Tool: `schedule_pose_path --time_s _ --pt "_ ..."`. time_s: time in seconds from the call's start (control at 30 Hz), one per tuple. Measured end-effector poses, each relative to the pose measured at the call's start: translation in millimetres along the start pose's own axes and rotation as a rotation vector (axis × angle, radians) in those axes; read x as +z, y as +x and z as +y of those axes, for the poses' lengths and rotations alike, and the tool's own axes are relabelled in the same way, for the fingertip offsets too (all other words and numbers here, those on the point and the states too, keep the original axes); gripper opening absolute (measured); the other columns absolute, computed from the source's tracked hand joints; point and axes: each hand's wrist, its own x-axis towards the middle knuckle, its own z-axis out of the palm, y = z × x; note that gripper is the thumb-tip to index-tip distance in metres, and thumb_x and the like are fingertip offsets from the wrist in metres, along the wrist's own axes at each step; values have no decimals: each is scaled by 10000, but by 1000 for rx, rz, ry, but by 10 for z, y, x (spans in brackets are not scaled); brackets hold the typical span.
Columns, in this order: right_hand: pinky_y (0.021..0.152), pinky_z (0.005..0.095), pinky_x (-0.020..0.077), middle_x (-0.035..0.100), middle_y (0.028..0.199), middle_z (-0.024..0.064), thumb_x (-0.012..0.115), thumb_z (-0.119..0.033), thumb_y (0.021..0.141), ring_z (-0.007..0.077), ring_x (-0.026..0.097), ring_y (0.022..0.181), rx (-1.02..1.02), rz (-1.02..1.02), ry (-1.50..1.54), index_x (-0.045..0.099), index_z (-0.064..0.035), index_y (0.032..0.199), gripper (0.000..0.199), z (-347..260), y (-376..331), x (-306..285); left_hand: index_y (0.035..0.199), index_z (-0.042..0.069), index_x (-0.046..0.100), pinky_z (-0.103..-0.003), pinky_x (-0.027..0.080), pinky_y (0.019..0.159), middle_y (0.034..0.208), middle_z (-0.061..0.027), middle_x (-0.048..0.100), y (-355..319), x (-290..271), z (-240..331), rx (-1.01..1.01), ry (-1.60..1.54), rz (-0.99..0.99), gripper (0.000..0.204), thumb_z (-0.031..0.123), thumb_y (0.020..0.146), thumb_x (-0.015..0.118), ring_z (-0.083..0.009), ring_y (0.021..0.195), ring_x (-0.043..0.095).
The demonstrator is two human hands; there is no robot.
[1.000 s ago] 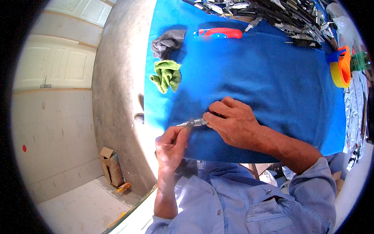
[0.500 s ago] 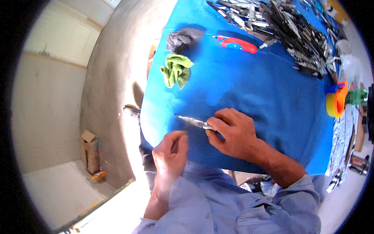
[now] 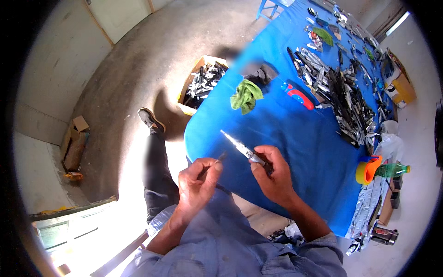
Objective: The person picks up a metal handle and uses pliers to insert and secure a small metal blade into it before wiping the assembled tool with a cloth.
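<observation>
My right hand [image 3: 273,173] grips a slim silver, pen-shaped tool [image 3: 240,145] with a narrow pointed end aimed up and left. Close by on the left, my left hand [image 3: 198,182] is closed in a pinch, fingertips pressed around a small dark sliver [image 3: 222,157] too small to name. Both hands hover over the near left part of the blue-covered table [image 3: 318,184], apart from each other. A crumpled green cloth [image 3: 247,96] lies beyond them, beside a dark grey cloth [image 3: 263,74] and a red-and-blue handled tool [image 3: 299,96].
A long heap of black and silver slim pieces [image 3: 339,92] covers the table's far right. Rolls of orange and yellow tape [image 3: 368,170] and a green bottle [image 3: 392,170] sit at the right edge. On the floor stands a cardboard box [image 3: 188,110] filled with similar pieces.
The view has swung, bringing in more of the table's far end and the floor box. My right hand still holds the silver tool, now pointing more upward. A dark sliver now shows at my left fingertips.
</observation>
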Motion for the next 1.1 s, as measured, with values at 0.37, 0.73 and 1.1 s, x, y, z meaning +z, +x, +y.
schedule_pose_path --time_s 0.37,0.73,1.1 --pt "798 283 533 693 1169 85 635 -151 1041 137 671 944 238 -348 405 571 17 1431 429 -735 -235 935 1064 -50 724 -251 562 703 908 -62 749 -320 -711 -58 97 -362 47 119 56 1044 673 -87 803 664" --pt "640 276 466 659 986 73 582 -209 1050 148 611 749 379 -462 879 627 0 1246 290 -691 -140 1768 993 -16 714 -233 496 654 847 -31 697 -441 -1464 -32 108 -413 76 110 92 1017 722 -63 745 605" --pt "552 211 362 588 921 24 571 -242 1047 70 514 690 551 -632 1001 552 -4 1375 405 -830 -100 2232 990 -45 716 -250 521 657 831 -66 718 -626 -1833 -225 106 -288 207 146 96 1028 706 -106 740 652"
